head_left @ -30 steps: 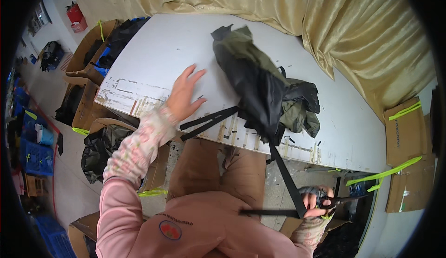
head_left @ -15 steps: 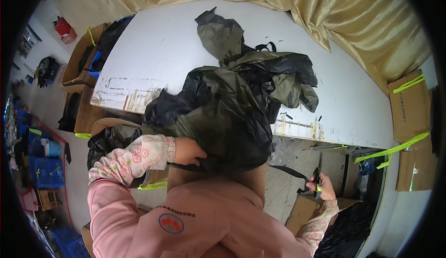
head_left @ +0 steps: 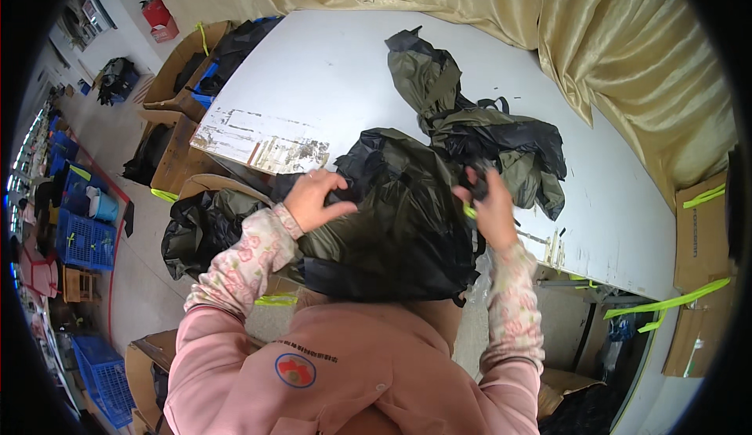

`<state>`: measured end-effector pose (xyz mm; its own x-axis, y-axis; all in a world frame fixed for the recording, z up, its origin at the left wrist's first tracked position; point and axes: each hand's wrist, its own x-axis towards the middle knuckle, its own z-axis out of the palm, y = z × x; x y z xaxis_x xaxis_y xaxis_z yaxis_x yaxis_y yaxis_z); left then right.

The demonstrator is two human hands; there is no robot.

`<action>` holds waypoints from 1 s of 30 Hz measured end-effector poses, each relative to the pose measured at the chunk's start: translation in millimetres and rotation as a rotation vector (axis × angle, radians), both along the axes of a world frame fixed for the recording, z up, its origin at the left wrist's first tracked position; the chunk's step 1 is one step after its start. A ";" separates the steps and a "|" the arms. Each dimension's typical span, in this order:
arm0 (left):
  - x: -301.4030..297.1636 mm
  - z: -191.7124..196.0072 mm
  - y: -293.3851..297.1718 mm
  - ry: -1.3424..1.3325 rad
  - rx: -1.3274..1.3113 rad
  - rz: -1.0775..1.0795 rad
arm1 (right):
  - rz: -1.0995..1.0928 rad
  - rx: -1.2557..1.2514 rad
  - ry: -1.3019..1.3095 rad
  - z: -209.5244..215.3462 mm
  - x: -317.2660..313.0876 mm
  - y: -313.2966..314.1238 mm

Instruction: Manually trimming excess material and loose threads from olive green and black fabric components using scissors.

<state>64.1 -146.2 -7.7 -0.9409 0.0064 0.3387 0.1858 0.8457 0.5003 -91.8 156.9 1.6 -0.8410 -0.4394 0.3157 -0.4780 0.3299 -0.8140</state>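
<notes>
A crumpled garment-like piece of shiny black and olive fabric (head_left: 392, 223) lies over the table's near edge and my lap, its sleeve-like parts stretching across the tabletop. My left hand (head_left: 317, 200) is at its left side, fingers curved and thumb apart, with black fabric showing in the gap between them. On the right, my right hand (head_left: 489, 204) is raised over the fabric and closed around dark scissors (head_left: 475, 188) with a yellow-green part. Motion blurs the scissors and partly smears the fingers, so the blades cannot be made out.
The white table (head_left: 305, 67) has a scuffed near edge. Left of my lap, a carton (head_left: 205, 184) holds similar black and olive fabric. More cartons (head_left: 176, 153) stand beside the table. Gold curtains (head_left: 627, 59) hang behind it; yellow-green straps (head_left: 666, 302) hang at right.
My right hand has brought the scissors up from the lower right to the fabric. My left hand has moved up from the fabric's near edge, its fingers now apart. The view has shifted.
</notes>
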 end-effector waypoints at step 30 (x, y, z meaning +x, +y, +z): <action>-39.7 -21.4 -8.3 -0.276 0.005 -0.362 | -0.309 0.112 -0.150 45.0 66.2 119.5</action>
